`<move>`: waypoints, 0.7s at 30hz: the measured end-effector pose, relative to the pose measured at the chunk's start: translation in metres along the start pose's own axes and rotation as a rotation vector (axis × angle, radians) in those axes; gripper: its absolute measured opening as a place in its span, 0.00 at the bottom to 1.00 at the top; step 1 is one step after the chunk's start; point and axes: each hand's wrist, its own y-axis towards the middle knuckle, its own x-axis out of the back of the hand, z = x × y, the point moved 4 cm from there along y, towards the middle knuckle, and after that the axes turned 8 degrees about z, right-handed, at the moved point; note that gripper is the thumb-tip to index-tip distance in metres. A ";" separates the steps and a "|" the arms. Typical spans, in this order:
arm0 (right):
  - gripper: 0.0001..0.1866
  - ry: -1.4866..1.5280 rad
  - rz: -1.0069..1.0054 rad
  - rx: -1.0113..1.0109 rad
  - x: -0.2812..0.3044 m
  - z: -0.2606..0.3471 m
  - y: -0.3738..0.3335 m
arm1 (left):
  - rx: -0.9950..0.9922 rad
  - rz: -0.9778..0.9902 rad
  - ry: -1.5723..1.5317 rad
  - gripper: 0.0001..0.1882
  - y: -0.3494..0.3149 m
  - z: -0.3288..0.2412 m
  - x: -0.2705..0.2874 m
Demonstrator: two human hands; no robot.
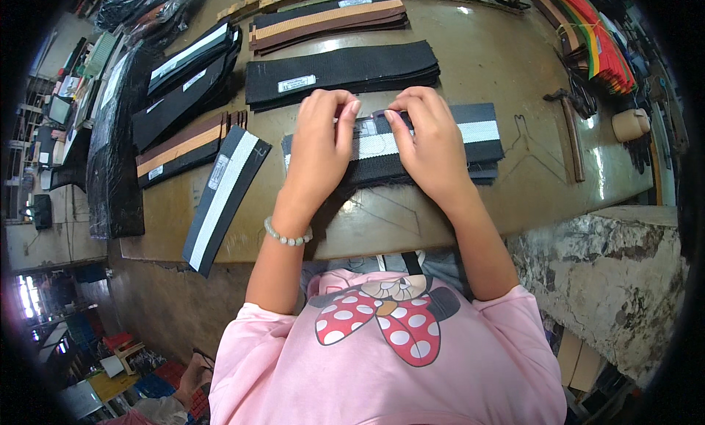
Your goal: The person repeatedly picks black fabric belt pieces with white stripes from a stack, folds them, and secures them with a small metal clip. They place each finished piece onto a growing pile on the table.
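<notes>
One striped stack [481, 131]: dark strips with a white band, lying on the bench [507, 51], edges not quite even at its right end; a pale label [365, 128] shows on top, between the hands.
Left hand [321, 139]: over the left part of the striped stack, its fingers [345, 128] curled, thumb and forefinger nearly together near the label — whether they grip anything, I cannot tell.
Right hand [432, 142]: over the middle of the striped stack, fingers bent inward and thumb drawn close to them, near the far edge; a hold cannot be made out.
Bracelet [288, 239]: pale beads, on the left wrist, nearer the person than the striped stack.
Single strip [233, 181]: dark with a white band, slanting, left of the striped stack — its near end past the bench edge.
Black stack [367, 67]: just beyond the striped stack.
Brown-and-orange stack [330, 23]: farther beyond the striped stack, past the black one.
Long-handled tool [573, 146]: right of the striped stack.
Tan roll [630, 125]: farther right of the striped stack than the tool.
</notes>
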 end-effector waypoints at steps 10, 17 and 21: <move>0.06 0.482 0.187 -0.274 0.013 -0.019 0.002 | 0.006 0.147 0.132 0.05 -0.039 -0.038 -0.007; 0.08 0.461 0.226 -0.088 0.013 -0.021 -0.003 | -0.035 0.144 0.137 0.04 -0.041 -0.028 -0.014; 0.07 0.343 0.220 -0.014 0.012 -0.016 -0.003 | -0.025 0.145 0.064 0.03 -0.045 -0.025 -0.011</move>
